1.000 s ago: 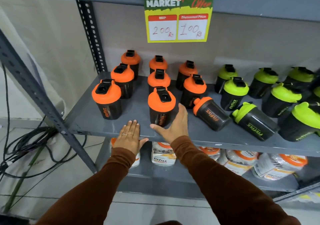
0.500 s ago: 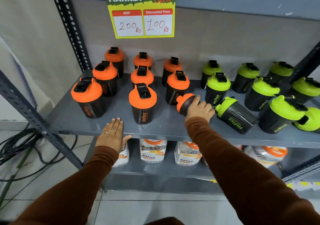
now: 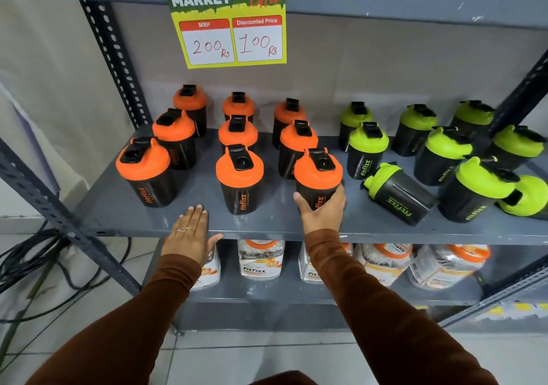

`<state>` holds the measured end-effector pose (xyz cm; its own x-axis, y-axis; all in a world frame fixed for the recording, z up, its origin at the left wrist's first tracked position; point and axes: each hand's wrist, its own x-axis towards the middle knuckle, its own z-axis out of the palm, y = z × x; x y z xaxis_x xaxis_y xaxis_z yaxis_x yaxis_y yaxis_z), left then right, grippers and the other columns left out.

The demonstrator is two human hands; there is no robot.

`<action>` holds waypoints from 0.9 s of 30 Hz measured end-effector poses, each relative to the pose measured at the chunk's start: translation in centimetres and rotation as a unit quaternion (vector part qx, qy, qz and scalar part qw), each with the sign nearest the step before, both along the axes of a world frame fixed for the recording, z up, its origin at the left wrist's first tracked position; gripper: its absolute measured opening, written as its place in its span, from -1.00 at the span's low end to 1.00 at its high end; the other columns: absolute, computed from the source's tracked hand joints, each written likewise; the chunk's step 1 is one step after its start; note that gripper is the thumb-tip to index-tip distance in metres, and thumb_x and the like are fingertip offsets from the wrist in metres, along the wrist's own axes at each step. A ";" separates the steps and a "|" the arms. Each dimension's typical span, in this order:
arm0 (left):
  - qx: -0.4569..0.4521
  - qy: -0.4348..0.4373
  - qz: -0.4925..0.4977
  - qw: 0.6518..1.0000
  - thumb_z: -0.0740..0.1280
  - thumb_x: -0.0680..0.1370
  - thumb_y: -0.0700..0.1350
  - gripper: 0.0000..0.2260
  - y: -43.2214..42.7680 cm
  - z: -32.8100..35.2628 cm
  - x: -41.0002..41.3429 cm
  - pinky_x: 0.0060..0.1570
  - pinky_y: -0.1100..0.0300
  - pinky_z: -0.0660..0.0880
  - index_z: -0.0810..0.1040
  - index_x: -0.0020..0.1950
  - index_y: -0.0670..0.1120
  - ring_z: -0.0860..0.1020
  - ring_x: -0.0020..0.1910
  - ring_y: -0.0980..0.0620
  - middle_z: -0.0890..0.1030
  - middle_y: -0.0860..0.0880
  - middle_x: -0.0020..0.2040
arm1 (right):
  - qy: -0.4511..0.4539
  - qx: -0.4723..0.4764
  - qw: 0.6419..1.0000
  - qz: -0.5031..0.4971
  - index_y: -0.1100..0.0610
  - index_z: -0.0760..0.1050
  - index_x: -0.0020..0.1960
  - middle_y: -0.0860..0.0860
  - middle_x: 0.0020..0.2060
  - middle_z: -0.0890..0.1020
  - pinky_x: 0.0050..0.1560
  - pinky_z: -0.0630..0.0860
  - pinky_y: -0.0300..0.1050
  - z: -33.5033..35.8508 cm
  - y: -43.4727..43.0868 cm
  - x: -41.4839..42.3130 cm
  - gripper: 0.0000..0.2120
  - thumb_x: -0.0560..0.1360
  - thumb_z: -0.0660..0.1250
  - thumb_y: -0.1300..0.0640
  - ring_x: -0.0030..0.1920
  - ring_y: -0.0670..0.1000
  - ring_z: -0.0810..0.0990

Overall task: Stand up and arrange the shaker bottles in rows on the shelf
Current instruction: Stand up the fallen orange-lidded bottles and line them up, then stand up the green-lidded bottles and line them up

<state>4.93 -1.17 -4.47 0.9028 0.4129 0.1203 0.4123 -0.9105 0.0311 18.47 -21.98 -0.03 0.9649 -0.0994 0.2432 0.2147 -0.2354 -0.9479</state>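
Several black shaker bottles with orange lids stand in rows on the left half of the grey shelf (image 3: pixel 267 224). My right hand (image 3: pixel 323 214) grips the front-right orange-lid bottle (image 3: pixel 318 174), which stands upright at the front of the third column. My left hand (image 3: pixel 191 235) rests flat and open on the shelf's front edge, left of the middle front orange-lid bottle (image 3: pixel 239 177). Green-lid bottles fill the right half; one green-lid bottle (image 3: pixel 394 193) lies on its side just right of my right hand, and another (image 3: pixel 525 196) lies tipped at the far right.
A price sign (image 3: pixel 226 20) hangs from the shelf above. Packaged jars (image 3: pixel 261 258) line the lower shelf. Perforated metal uprights (image 3: pixel 115 58) frame the left side, and black cables (image 3: pixel 26 263) lie on the floor at the left.
My right hand took hold of the orange-lid bottle that was lying on its side and stood it upright at the front of the third column. My left hand stayed on the shelf edge.
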 end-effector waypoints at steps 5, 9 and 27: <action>0.001 -0.014 0.008 1.000 -0.26 0.47 0.29 -0.23 -0.7 0.2 -0.2 0.40 -0.04 0.11 0.22 0.38 -0.25 0.23 0.41 -0.17 0.29 -0.23 0.41 | 0.032 -0.016 0.999 0.025 0.28 0.19 0.39 0.23 0.31 0.37 0.23 0.25 -0.26 -0.7 0.0 -0.1 -0.17 0.28 0.56 0.14 0.31 0.16 0.39; -0.023 -0.014 0.018 0.999 0.10 0.54 0.11 -0.43 -1.2 0.0 -0.3 0.43 -0.05 0.06 0.18 0.40 -0.25 0.18 0.43 -0.17 0.24 -0.23 0.44 | 0.040 -0.024 0.999 0.029 0.28 0.18 0.39 0.23 0.32 0.35 0.29 0.29 -0.15 -0.6 -0.1 0.1 -0.15 0.27 0.57 0.13 0.31 0.19 0.39; 0.008 -0.078 -0.267 0.960 0.41 0.34 0.06 -0.54 -23.2 1.7 8.2 0.02 -0.02 0.54 0.56 0.10 -0.22 0.59 0.08 -0.09 0.63 -0.13 0.09 | -0.161 -0.366 0.912 0.091 0.32 0.24 0.39 0.26 0.40 0.32 0.48 -0.05 0.06 2.9 -13.1 5.0 -0.33 0.32 0.38 0.29 0.47 0.23 0.16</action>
<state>13.13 -24.36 -2.74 0.9556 -0.1078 0.2741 -0.1231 -0.9916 0.0394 23.49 -35.11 2.82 0.8156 0.3577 0.4548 0.5531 -0.7127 -0.4315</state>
